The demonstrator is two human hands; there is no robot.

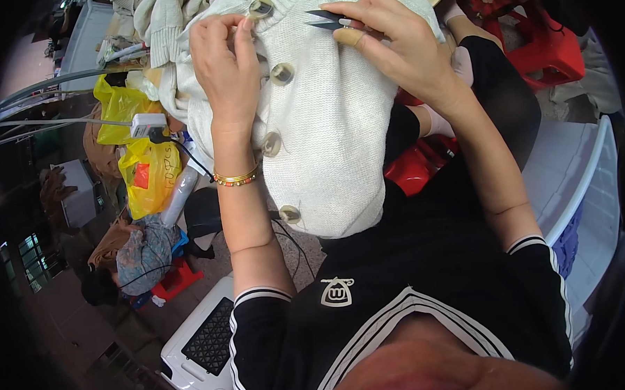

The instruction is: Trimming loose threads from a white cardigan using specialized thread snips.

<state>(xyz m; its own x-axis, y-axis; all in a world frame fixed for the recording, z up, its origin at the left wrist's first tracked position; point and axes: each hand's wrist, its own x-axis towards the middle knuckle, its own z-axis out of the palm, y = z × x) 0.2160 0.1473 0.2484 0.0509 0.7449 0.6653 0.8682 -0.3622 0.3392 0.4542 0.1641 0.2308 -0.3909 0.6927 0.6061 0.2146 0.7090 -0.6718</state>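
Observation:
A cream knitted cardigan point(330, 124) lies in front of me, its lower end hanging over the near edge toward my lap. Down its left part runs a row of several large brown-and-grey buttons, among them the top button point(261, 8) and the bottom button point(289, 214). My left hand point(226, 63) pinches thumb and forefinger together right beside the top button; what lies between the fingertips is too small to make out. In my right hand point(396, 45) is a pair of dark thread snips point(327, 20), blades apart and pointing left toward that button, just above the knit.
More cream knitwear point(169, 27) is heaped at the far left. Beside it hang yellow plastic bags point(148, 176) and a white power strip point(148, 125) with cables. Red stools point(543, 49) stand at right, near another person's legs. A white plastic-cased appliance point(201, 353) sits lower left.

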